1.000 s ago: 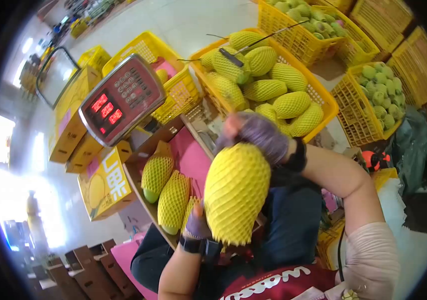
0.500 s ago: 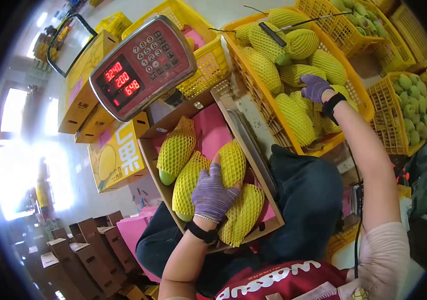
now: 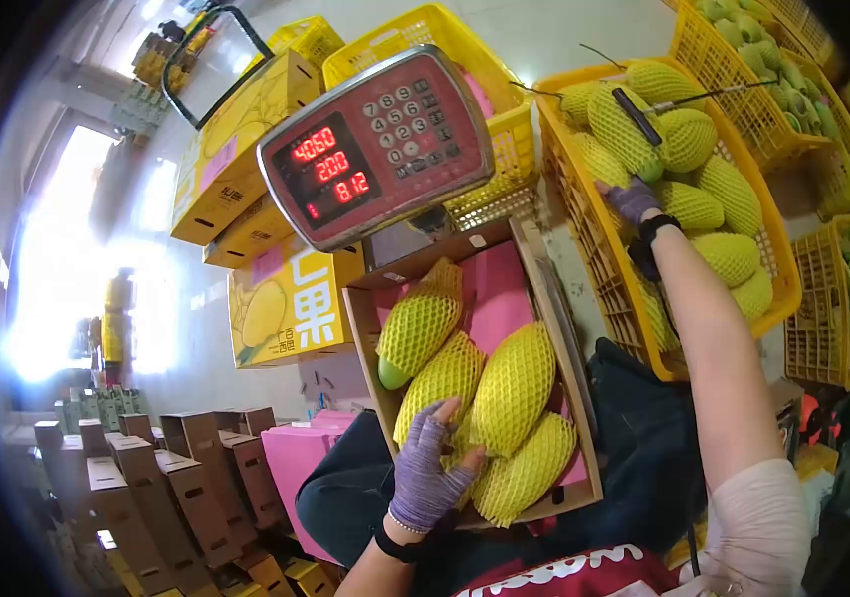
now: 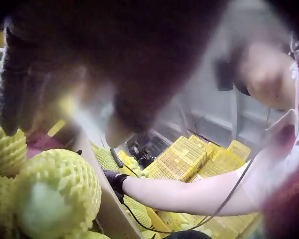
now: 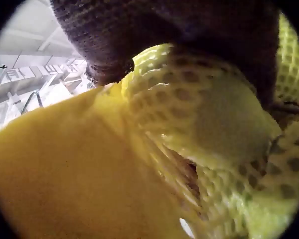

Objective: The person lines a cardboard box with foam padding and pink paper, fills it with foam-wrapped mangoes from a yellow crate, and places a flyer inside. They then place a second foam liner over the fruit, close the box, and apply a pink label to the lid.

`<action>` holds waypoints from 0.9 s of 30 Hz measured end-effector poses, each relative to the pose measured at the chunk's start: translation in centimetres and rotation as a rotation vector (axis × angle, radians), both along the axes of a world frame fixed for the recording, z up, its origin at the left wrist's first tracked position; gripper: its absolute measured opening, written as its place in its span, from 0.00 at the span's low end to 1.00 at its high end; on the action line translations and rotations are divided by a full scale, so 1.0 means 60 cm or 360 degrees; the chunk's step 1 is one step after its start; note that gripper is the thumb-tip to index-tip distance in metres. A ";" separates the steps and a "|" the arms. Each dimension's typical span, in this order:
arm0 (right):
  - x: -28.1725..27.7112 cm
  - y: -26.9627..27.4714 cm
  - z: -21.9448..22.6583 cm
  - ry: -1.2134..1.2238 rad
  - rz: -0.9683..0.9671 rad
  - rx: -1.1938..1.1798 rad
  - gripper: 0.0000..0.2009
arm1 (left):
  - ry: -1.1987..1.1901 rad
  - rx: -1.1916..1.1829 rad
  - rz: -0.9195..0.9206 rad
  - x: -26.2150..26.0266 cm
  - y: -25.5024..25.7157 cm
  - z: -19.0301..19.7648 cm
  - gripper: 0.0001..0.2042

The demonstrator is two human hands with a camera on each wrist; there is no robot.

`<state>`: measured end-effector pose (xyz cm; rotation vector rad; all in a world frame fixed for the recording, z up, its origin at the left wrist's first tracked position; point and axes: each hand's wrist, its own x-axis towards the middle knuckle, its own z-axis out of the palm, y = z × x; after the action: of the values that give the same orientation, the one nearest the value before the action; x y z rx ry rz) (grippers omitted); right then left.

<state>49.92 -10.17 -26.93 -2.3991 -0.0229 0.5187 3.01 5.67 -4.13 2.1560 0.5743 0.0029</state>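
My left hand (image 3: 427, 468), in a purple knit glove with bare fingertips, hovers over the near end of an open carton (image 3: 357, 343), fingers loosely spread and holding nothing. Several mangoes (image 3: 515, 388) in yellow-green foam nets lie inside on pink paper. To the right, my gloved right hand (image 3: 634, 202) reaches into a yellow plastic crate (image 3: 791, 279) full of netted mangoes. The right wrist view has its thumb and fingers around a netted mango (image 5: 189, 99) beside the crate's wall; the fingertips are hidden behind the fruit.
A scale display (image 3: 375, 149) with red digits stands beyond the carton. Printed yellow cartons (image 3: 291, 308) are stacked at left, with brown folded cartons (image 3: 186, 468) below. More fruit crates (image 3: 813, 308) stand at right. A dark-handled tool (image 3: 637, 116) lies atop the crate's mangoes.
A mango held between both hands went into the carton. My right hand then moved to the crate and shifted toward its near-left wall. My left hand lifted off the mangoes; the display digits rose.
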 end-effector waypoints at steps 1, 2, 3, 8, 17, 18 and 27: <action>0.038 -0.018 -0.039 0.0081 0.0206 -0.0302 0.56 | -0.0012 0.0007 0.0013 -0.001 -0.003 -0.003 0.30; 0.023 -0.020 0.011 0.0219 0.0229 -0.0183 0.54 | -0.0035 -0.0048 0.0019 -0.001 -0.005 -0.004 0.30; -0.003 -0.023 0.071 0.0362 0.0253 -0.0065 0.53 | -0.0054 -0.0103 0.0026 -0.001 -0.005 -0.003 0.29; 0.003 -0.059 0.053 0.0858 0.0040 0.0785 0.36 | -0.0235 -0.0030 0.0210 -0.012 0.043 0.003 0.27; -0.050 -0.171 0.206 0.1024 0.0595 0.1430 0.34 | -0.0226 -0.0392 0.0263 0.016 0.050 0.026 0.29; -0.068 -0.177 0.217 0.1155 0.0505 0.1661 0.35 | -0.0239 -0.0476 0.0182 0.031 0.042 0.029 0.30; -0.349 -0.058 0.478 0.0867 0.1263 0.1058 0.28 | -0.0679 -0.1251 0.0159 0.193 0.020 -0.010 0.43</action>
<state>28.99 -13.65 1.78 -1.4697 -0.7940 1.2736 14.59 6.90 -4.73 1.3068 0.3463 0.2455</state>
